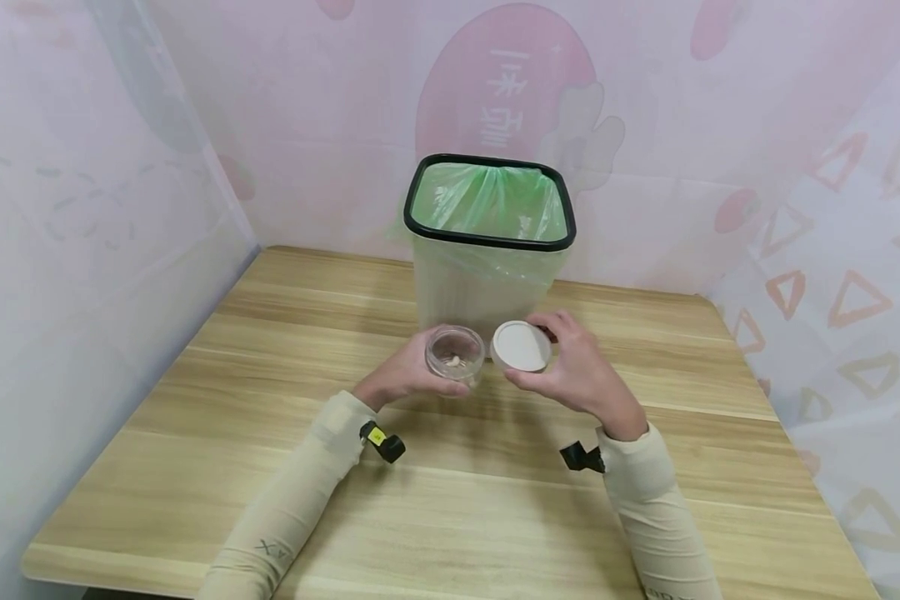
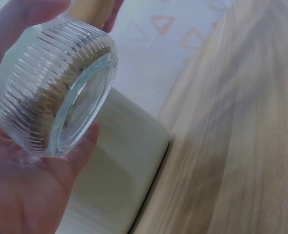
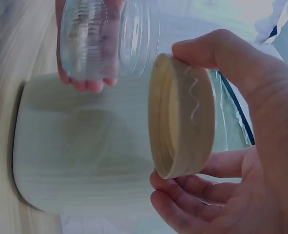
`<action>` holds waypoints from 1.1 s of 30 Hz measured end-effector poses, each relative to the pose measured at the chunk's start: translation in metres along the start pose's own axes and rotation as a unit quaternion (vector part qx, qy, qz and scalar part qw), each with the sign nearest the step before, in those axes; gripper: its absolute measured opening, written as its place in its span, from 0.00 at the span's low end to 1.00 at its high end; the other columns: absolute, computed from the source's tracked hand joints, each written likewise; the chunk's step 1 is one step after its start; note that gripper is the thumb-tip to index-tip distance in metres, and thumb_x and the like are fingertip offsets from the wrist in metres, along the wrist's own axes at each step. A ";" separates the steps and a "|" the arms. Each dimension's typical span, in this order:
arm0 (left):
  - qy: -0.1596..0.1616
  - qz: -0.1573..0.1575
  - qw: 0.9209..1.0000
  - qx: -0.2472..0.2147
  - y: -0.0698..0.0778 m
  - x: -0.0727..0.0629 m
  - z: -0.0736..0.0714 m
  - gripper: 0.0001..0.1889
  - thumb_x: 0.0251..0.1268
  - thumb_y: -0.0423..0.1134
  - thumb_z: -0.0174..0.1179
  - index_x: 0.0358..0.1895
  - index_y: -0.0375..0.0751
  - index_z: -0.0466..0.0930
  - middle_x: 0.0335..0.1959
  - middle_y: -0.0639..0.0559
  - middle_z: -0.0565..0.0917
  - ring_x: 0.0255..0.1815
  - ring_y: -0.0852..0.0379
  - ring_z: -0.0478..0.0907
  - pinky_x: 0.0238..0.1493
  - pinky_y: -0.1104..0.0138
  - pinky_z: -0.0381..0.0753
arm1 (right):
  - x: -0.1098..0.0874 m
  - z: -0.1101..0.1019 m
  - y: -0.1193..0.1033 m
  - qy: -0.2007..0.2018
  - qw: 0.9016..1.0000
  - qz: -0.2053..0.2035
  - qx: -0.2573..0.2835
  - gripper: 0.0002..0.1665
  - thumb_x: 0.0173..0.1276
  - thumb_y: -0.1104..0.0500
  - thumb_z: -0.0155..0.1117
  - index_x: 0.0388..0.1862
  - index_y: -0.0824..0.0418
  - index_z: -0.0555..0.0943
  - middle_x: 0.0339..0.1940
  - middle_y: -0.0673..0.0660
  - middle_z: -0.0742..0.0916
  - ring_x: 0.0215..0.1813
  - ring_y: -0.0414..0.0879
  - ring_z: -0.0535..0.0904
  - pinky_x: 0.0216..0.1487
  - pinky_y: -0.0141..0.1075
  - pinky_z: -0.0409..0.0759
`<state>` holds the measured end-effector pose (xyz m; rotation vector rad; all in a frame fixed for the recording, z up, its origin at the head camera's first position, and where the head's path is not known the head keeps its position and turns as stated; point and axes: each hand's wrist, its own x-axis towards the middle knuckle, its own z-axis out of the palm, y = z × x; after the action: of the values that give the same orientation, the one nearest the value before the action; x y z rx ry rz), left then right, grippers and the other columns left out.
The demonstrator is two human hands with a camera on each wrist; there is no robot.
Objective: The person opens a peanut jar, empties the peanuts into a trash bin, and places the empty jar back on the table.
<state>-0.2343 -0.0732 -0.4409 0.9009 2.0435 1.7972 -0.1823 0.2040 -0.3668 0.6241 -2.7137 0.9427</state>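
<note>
Left grip [image 1: 411, 368] holds the clear, ribbed, round glass jar [image 1: 456, 357], right grip [image 1: 579, 372] a round, cream, plastic-looking lid [image 1: 522, 346]; steady, mouth-up handling advisable.

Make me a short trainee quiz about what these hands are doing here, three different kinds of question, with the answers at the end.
1. Which hand holds the ribbed clear glass jar, and which the round pale lid?
2. True or false: the lid is fitted onto the jar.
3. Fill in the colour: the tall pale bin with a black rim is lined with a thin ____ plastic bag.

Key:
1. The left hand holds the jar; the right hand holds the lid.
2. False: the lid is held beside the jar, whose mouth is uncovered.
3. Green.
</note>
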 end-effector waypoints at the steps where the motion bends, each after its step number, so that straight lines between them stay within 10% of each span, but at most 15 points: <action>1: 0.001 0.002 1.000 0.001 0.001 0.000 -0.001 0.38 0.47 0.30 0.82 0.66 0.45 0.77 0.60 0.45 0.85 0.63 0.49 0.81 0.68 0.64 0.79 | 0.000 0.000 0.002 -0.004 1.000 0.003 -0.005 0.42 0.51 0.47 0.87 0.60 0.64 0.81 0.55 0.61 0.84 0.55 0.56 0.81 0.53 0.50 0.82; 33: 0.019 0.000 1.000 0.012 0.000 0.000 -0.006 0.36 0.49 0.29 0.81 0.65 0.45 0.77 0.60 0.47 0.85 0.63 0.50 0.81 0.69 0.63 0.78 | 0.007 0.051 0.033 -0.139 0.989 -0.037 -0.042 0.37 0.44 0.49 0.83 0.52 0.65 0.83 0.45 0.59 0.87 0.45 0.51 0.81 0.45 0.41 0.81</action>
<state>-0.2379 -0.0785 -0.4399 0.8803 2.0932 1.8075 -0.2060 0.1927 -0.4221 0.8931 -2.9286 0.7693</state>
